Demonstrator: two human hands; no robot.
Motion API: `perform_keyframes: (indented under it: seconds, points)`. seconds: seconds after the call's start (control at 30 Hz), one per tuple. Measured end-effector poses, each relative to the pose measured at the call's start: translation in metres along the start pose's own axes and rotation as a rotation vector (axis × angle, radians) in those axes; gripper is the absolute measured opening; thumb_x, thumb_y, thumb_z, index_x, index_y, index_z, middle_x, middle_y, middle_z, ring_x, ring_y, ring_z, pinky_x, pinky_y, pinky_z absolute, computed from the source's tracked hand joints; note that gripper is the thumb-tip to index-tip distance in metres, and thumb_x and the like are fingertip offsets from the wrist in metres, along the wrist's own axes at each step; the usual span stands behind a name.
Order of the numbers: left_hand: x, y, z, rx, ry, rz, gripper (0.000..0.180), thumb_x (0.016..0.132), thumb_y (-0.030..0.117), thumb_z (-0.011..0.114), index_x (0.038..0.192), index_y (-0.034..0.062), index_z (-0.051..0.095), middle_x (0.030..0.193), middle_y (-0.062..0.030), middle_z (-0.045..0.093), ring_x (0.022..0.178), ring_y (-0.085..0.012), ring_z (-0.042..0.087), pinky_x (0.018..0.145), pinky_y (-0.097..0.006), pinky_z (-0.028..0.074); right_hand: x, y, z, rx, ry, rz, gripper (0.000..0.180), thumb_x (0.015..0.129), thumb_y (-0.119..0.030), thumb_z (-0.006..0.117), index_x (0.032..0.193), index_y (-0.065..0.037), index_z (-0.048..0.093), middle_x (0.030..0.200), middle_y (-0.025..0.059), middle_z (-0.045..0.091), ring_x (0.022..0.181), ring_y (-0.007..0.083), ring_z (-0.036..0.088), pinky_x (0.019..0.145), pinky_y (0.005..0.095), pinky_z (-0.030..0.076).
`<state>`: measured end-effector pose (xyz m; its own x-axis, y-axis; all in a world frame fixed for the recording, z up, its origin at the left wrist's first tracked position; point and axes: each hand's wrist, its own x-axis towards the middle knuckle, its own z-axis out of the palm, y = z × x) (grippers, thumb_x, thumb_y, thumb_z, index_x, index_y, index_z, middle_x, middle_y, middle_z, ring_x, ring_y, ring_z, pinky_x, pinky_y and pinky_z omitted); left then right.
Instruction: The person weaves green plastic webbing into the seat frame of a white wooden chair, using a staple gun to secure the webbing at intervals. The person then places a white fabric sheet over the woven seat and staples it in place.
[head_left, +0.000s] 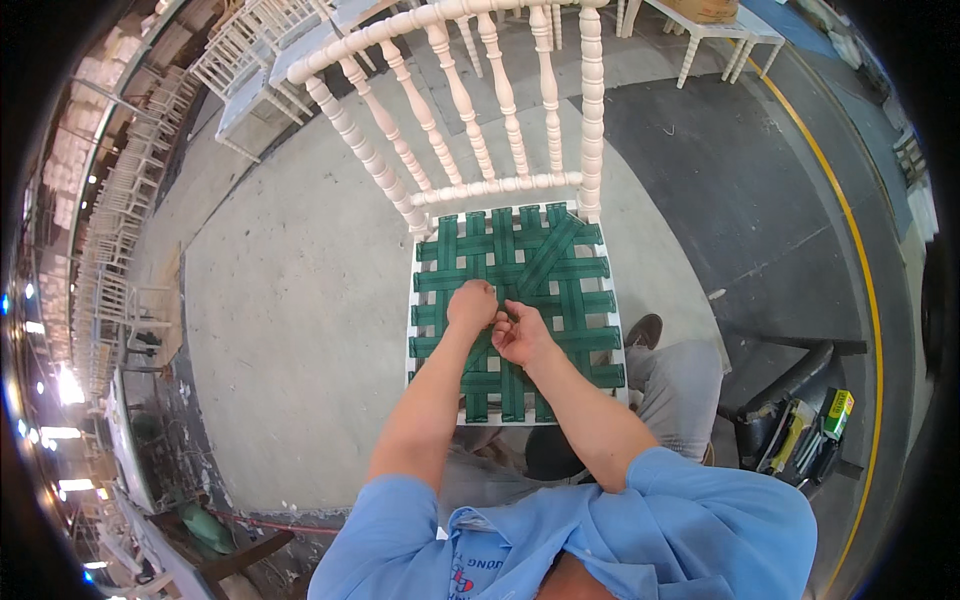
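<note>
In front of me stands a chair with a white frame [592, 130] and a turned-spindle back. Its seat [590, 270] is woven from green webbing straps, several running each way. One green webbing strap [547, 258] crosses the weave diagonally, from the far right corner toward my hands. Over the middle of the seat, my left hand [472, 306] is closed, its fingertips bent in toward the weave; what they hold is hidden. Right beside it, my right hand [522, 334] has curled fingers, with thumb and forefinger pinched at the strap's near end.
A black seat or tray [790, 400] at my right holds tools and a green-yellow box [838, 413]. More white chairs [250, 85] stand far left, with others stacked along the left edge. A low white table [735, 27] carries a cardboard box at the far right.
</note>
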<state>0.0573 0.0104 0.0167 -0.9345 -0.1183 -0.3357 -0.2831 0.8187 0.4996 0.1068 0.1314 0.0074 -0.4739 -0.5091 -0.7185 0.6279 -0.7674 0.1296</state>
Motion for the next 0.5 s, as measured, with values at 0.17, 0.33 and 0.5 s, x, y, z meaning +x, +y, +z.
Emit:
perform_keyframes:
  seconds: [0.17, 0.33, 0.5]
  points:
    - [0.039, 0.043, -0.011, 0.263, -0.624, -0.218, 0.022, 0.087, 0.005, 0.051, 0.082, -0.0031, 0.07, 0.078, -0.0162, 0.071, 0.064, -0.0248, 0.069, 0.058, -0.04, 0.057, 0.012, -0.019, -0.005, 0.182, -0.043, 0.043, 0.035, 0.097, -0.035, 0.06, 0.086, -0.003, 0.052, 0.065, 0.0001, 0.055, 0.053, 0.0104, 0.051, 0.048, 0.0253, 0.045]
    - [0.054, 0.024, -0.016, 0.131, -0.693, -0.287, 0.03, 0.098, 0.015, 0.046, 0.095, -0.0067, 0.066, 0.082, -0.015, 0.071, 0.065, -0.027, 0.067, 0.057, -0.041, 0.06, 0.009, -0.019, 0.0, 0.134, -0.122, 0.132, 0.058, 0.094, -0.055, 0.061, 0.095, 0.002, 0.052, 0.071, 0.0006, 0.055, 0.056, 0.0112, 0.051, 0.05, 0.0236, 0.044]
    - [0.06, 0.023, -0.007, 0.225, -0.698, -0.264, 0.031, 0.098, 0.016, 0.046, 0.092, -0.0068, 0.067, 0.083, -0.0163, 0.071, 0.067, -0.0271, 0.069, 0.059, -0.042, 0.061, 0.013, -0.023, -0.01, 0.161, -0.209, 0.154, 0.06, 0.093, -0.056, 0.062, 0.095, 0.004, 0.053, 0.074, 0.0017, 0.057, 0.059, 0.0126, 0.053, 0.055, 0.0255, 0.048]
